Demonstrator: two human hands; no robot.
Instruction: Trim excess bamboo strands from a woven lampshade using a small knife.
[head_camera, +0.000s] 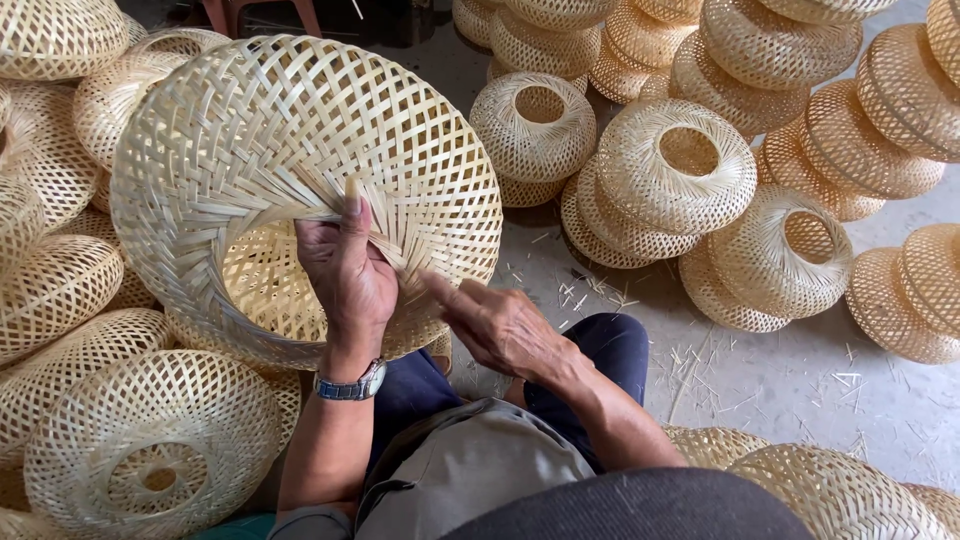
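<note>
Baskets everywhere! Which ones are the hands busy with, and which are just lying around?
Busy with:
- big woven basket, open side facing the person
- left hand, gripping the rim at the opening
- right hand, fingers on the rim's weave

Lying around:
- finished baskets stacked at right
- baskets piled at left
- bamboo scraps on the floor

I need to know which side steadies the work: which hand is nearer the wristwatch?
Left. The wristwatch sits on that arm just below the left hand, which grips the woven basket rim. The right hand is off to the side, fingertips touching the weave.
</note>
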